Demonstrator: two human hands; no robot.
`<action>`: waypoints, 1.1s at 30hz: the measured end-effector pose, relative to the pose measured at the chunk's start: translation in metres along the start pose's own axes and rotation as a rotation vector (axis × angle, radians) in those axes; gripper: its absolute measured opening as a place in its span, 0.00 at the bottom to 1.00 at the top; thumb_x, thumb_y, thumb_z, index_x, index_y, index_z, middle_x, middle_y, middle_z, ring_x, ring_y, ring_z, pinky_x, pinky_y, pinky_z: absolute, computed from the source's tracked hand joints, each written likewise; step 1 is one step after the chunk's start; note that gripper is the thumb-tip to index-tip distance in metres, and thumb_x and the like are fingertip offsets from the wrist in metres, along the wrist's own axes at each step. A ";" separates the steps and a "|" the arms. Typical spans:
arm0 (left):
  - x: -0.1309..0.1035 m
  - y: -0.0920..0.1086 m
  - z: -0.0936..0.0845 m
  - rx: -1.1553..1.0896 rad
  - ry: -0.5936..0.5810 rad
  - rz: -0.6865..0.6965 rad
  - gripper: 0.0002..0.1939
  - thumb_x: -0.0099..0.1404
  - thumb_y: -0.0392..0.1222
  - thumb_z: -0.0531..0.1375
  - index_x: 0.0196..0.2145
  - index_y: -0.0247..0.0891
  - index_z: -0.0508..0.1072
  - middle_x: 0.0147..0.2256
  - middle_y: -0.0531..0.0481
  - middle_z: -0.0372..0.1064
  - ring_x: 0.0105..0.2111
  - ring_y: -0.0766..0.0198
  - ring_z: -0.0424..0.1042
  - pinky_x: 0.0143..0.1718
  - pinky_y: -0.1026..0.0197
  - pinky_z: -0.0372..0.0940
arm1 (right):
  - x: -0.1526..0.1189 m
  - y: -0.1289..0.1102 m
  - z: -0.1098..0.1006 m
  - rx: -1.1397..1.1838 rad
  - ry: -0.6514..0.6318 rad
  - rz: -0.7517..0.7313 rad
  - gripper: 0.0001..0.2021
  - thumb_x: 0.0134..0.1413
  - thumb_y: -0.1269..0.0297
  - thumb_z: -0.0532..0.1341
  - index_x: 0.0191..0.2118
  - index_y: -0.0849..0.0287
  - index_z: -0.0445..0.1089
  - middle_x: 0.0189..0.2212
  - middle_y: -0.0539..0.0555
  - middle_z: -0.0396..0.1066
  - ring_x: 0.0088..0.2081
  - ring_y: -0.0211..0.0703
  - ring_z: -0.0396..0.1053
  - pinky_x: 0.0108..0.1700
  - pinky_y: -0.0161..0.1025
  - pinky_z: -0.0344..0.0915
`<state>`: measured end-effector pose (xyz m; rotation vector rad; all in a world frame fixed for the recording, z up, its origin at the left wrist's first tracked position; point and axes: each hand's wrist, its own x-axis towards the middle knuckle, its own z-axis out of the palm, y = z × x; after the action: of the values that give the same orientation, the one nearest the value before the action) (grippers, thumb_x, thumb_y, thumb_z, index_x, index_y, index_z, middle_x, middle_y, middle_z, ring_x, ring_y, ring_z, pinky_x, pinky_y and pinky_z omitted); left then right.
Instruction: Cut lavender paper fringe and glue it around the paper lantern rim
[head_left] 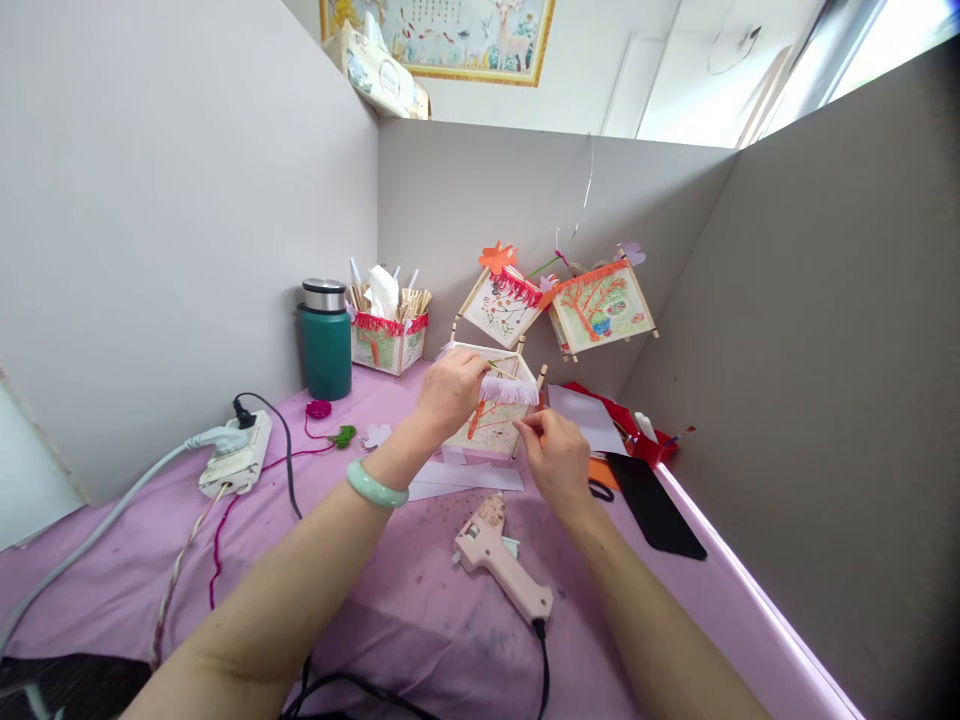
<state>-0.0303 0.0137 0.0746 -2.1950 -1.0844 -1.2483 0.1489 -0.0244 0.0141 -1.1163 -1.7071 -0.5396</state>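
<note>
A small paper lantern (502, 425) with a drawing, wooden corner sticks and a pale lilac fringe (508, 390) stands on the table in front of me. My left hand (454, 392), with a green bangle on the wrist, reaches over its open top. Its fingers pinch a thin, stick-like piece (504, 372) above the fringe. Lower down, at the lantern's right front corner, my right hand (556, 455) has thumb and forefinger closed together; what lies between them is too small to make out. A pink glue gun (501, 560) lies nearer to me, between my forearms.
Two decorated lanterns (504, 308) hang behind. At left stand a green flask (326, 345), a box of sticks (390, 345) and a power strip (238, 455) with cables. Paper strips (469, 477), a black phone-like slab (656, 505) and a red tray (660, 445) lie around. Grey partitions enclose the table.
</note>
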 end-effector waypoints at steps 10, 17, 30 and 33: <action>0.010 -0.003 0.004 0.278 -0.266 0.024 0.12 0.65 0.33 0.53 0.32 0.36 0.77 0.34 0.44 0.70 0.38 0.57 0.66 0.38 0.56 0.60 | -0.020 0.000 0.000 0.073 -0.039 0.092 0.19 0.62 0.52 0.56 0.25 0.59 0.65 0.20 0.50 0.68 0.22 0.36 0.63 0.28 0.34 0.53; 0.010 0.003 0.005 0.326 -0.311 0.038 0.12 0.65 0.33 0.52 0.33 0.35 0.76 0.36 0.41 0.69 0.40 0.55 0.66 0.38 0.55 0.62 | -0.025 0.001 0.000 0.059 -0.058 0.094 0.19 0.62 0.52 0.55 0.25 0.59 0.66 0.19 0.49 0.68 0.20 0.35 0.61 0.27 0.34 0.52; 0.019 -0.007 -0.003 -0.017 -0.195 -0.049 0.14 0.64 0.34 0.52 0.39 0.37 0.77 0.42 0.45 0.72 0.43 0.59 0.71 0.47 0.57 0.64 | -0.027 0.004 0.002 0.022 -0.077 0.097 0.19 0.62 0.53 0.55 0.25 0.59 0.66 0.17 0.48 0.67 0.18 0.35 0.59 0.26 0.34 0.51; 0.020 -0.001 0.003 0.075 -0.321 -0.058 0.12 0.64 0.37 0.53 0.36 0.40 0.78 0.36 0.45 0.74 0.39 0.58 0.72 0.43 0.57 0.64 | -0.027 0.004 0.002 0.021 -0.067 0.097 0.18 0.62 0.53 0.55 0.25 0.59 0.66 0.17 0.48 0.67 0.18 0.35 0.60 0.26 0.34 0.50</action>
<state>-0.0235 0.0246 0.0901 -2.3741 -1.3003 -0.8789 0.1539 -0.0322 -0.0119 -1.2077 -1.7027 -0.4271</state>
